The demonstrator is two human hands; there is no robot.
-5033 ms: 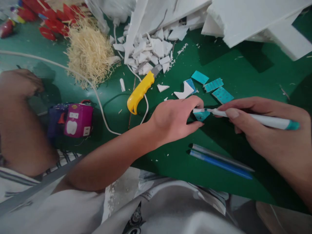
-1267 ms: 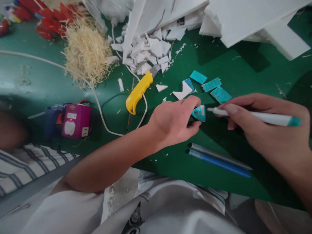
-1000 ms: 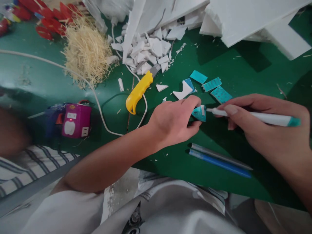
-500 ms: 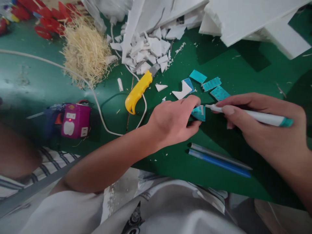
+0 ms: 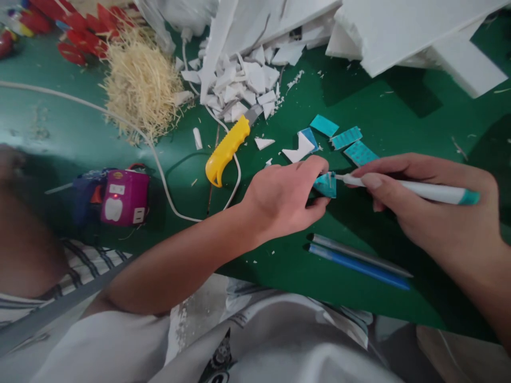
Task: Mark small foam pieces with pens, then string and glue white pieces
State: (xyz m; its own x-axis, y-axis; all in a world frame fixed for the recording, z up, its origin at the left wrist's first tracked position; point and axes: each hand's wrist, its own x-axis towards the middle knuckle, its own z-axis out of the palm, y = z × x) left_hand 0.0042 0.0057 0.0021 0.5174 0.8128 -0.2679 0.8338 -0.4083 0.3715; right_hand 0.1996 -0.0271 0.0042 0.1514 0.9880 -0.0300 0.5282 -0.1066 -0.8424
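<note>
Pinched between the fingers and thumb of my left hand (image 5: 279,199) is a small teal foam piece (image 5: 326,185), partly hidden by the fingers. My right hand (image 5: 443,207) grips a white marker (image 5: 423,191) with a teal end, and its tip touches the right edge of the foam piece. Just beyond both hands lie several teal pieces, among them a striped one (image 5: 346,138) and a dotted one (image 5: 360,153). A white notched foam scrap (image 5: 299,149) rests against a blue piece. Nearer me, a grey pen (image 5: 359,254) and a blue pen (image 5: 359,267) lie side by side.
A yellow-handled utility knife (image 5: 228,151) lies left of the hands, over a white cable (image 5: 171,202). Behind it are broken white foam bits (image 5: 243,85), wood shavings (image 5: 141,85) and large foam sheets (image 5: 399,32). A magenta power adapter (image 5: 124,198) stands left, near another person's arm (image 5: 24,239).
The marker tip has shifted slightly left onto the foam piece, and the white patch on that piece now looks teal. At the far left, the other person's arm has moved.
</note>
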